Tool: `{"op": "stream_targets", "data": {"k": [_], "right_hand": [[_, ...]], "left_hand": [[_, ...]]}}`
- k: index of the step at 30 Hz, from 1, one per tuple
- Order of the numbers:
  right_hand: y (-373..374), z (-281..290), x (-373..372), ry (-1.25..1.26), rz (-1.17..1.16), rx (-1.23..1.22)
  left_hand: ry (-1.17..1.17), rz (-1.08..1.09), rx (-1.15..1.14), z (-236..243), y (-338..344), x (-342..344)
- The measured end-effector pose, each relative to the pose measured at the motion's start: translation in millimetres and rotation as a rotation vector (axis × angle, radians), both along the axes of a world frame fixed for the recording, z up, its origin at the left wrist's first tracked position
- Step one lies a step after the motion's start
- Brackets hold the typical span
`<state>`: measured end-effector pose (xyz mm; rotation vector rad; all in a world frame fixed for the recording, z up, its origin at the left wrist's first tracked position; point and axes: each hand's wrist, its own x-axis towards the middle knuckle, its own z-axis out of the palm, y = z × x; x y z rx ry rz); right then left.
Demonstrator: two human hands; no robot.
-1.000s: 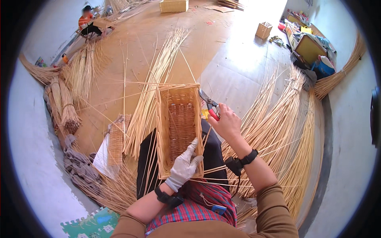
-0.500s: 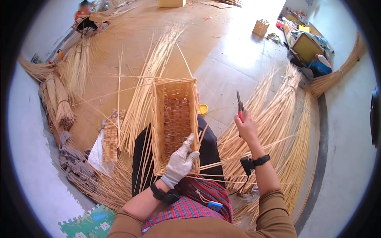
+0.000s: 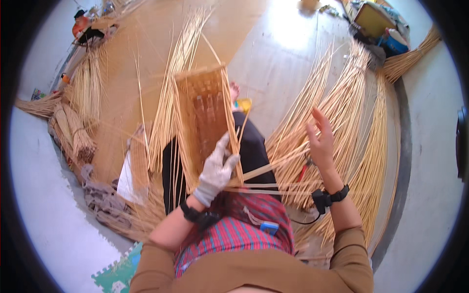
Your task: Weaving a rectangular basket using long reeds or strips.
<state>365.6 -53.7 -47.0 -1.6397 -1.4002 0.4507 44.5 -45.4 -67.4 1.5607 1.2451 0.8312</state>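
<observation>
Lying across the dark trousered legs (image 3: 251, 146), reaching away ahead of the left hand (image 3: 216, 166) in its grey-white knitted glove: a deep, oblong, honey-brown woven wicker basket (image 3: 186, 112), mouth up. Clasped by that hand at the near part of the right wall, with some fingers hard to make out. Raised well apart from the basket: the bare right hand (image 3: 322, 141), loosely open, fingers parted, holding nothing.

Best to brace the basket against the thighs and press evenly, so as not to bow the weave. Worth bringing the right hand in from the side, along the long pale loose canes (image 3: 266, 168) jutting between the hands, without snagging or bending any.

Just below the right hand, among straight straw-coloured cane bundles (image 3: 337, 107): slim red-handled cutters (image 3: 303, 172), partly hidden and easy to lose there. Watch also for the thin black cable (image 3: 305, 221) hanging from the right wrist, liable to catch on cane ends. Beyond the left elbow, a crumpled grey-brown cloth (image 3: 105, 202); far ahead of the left hand, a seated person in orange (image 3: 80, 27).
</observation>
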Motion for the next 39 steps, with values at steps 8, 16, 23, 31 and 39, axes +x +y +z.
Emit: {"op": "stream_targets", "data": {"k": [8, 16, 23, 31, 39], "right_hand": [[-47, -20, -212, 0.201, 0.334, 0.161], [-56, -29, -226, -0.173, 0.451, 0.082], [-56, -31, -226, -0.368, 0.567, 0.028], [-58, -35, -224, -0.387, 0.546, 0.020], [-46, -28, -205, 0.113, 0.534, 0.157]], "left_hand": [[-0.461, 0.091, 0.046, 9, 26, 3], [-0.252, 0.222, 0.153, 73, 80, -31], [0.543, -0.269, 0.347, 20, 95, -43], [0.435, -0.364, 0.342, 21, 82, -27], [0.151, -0.087, 0.190, 3, 109, -6]]}}
